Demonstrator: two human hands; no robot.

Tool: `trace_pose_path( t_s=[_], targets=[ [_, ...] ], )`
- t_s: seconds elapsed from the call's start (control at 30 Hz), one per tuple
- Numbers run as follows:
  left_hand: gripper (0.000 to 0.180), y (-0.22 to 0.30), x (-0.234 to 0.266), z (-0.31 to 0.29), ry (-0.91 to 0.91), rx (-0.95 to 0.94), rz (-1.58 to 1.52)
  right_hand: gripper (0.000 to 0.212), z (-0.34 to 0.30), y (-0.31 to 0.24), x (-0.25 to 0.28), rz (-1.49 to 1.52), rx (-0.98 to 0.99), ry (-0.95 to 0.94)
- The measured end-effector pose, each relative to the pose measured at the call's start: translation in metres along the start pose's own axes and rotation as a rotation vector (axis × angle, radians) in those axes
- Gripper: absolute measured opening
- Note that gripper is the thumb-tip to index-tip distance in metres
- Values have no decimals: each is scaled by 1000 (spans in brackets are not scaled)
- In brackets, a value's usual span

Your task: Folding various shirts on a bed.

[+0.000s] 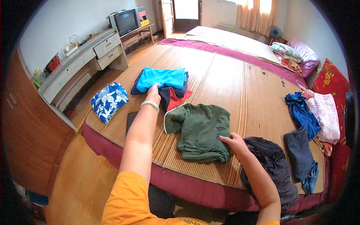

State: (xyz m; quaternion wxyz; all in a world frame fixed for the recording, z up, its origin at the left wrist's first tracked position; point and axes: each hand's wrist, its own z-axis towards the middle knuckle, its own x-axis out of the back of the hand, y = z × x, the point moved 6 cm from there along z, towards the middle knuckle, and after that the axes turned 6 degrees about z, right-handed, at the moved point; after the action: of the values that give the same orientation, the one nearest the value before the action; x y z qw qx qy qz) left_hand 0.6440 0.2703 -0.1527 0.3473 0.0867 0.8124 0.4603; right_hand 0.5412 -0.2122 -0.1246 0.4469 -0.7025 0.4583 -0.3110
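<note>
My left hand [153,94], with a pale bangle at its wrist, closes on the near edge of a folded bright blue garment [161,78]. This lies on a dark navy garment [167,98] with a red part [179,97] spread toward the right. My right hand [235,143] pinches the right edge of a dark green shirt [204,129], thumb on top and fingers mostly hidden. The shirt lies partly folded on the mat, one light-trimmed part sticking out to the left. A blue-and-white floral folded garment [110,102] sits left of my left hand.
A bamboo mat [221,86] covers the bed, over a maroon sheet [108,153]. Crumpled black clothing [268,161] lies beside my right forearm. Farther right are dark grey [298,153], blue [301,112] and pink floral [324,114] garments. A desk [80,62] stands left of the bed.
</note>
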Motion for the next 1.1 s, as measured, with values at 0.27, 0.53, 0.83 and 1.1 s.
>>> trace_pose_path(
  t_s=[0.27, 0.53, 0.83, 1.1],
  targets=[
    [20, 70, -19, -27, -207, -43, 383, 28, 21, -2, 1, 47, -21, -145],
    [22, 130, -53, -97, -494, 52, 274, 33, 65, -30, -2, -216, -103, -213],
    [16, 170, -90, -200, -797, 37, 175, 34, 135, -49, -48, -278, 45, -263],
    [15, 133, -127, -238, -1118, -29, -51, 31, 215, -113, -40, -157, 674, 70]
  ],
)
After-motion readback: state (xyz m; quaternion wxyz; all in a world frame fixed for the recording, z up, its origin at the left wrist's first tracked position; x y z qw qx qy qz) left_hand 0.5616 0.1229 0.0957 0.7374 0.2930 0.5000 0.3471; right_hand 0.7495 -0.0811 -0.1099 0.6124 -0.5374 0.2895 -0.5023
